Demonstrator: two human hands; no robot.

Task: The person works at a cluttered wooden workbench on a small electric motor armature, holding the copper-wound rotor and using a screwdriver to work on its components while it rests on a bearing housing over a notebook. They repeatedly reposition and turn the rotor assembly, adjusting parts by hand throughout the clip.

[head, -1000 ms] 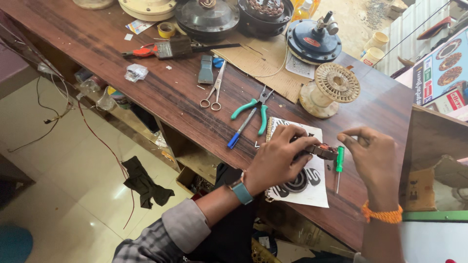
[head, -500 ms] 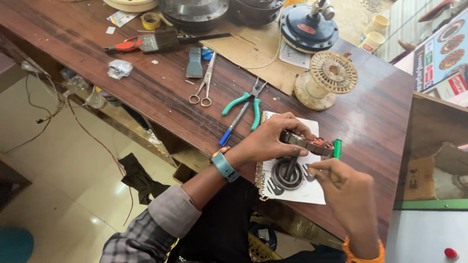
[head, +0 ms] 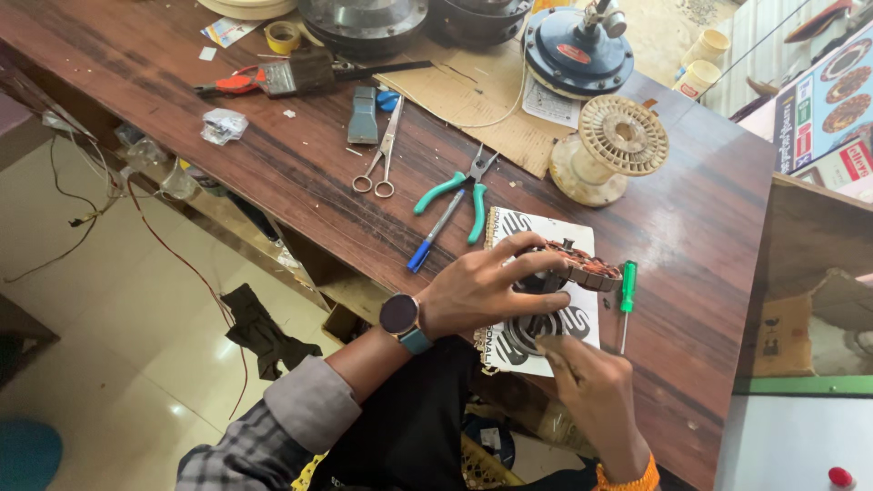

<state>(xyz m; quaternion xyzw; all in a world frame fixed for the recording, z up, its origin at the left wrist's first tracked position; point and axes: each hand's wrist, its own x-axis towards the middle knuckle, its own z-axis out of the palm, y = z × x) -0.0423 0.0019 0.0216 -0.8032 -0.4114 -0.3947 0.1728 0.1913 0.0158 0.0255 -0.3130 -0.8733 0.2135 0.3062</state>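
- My right hand (head: 596,400) sat nearest me at the bench edge, fingers curled to a pinch over the spiral notebook (head: 546,300); whether it held anything, I could not tell.
- My left hand (head: 486,286) was closed around the wound motor core (head: 577,265), tilted just above the notebook. It looked heavy and stiff, but its copper windings seemed fragile — best gripped by the metal rim.
- A green screwdriver (head: 627,289) lay just beside the core.
- Farther off lay green pliers (head: 459,191), a blue pen (head: 434,232) and scissors (head: 382,155).
- Beyond these stood a cream spool (head: 614,145) and a blue motor housing (head: 577,45) on flat cardboard — with a white paper label beneath it.
- At far right leaned a colourful box printed with round pictures (head: 832,109).
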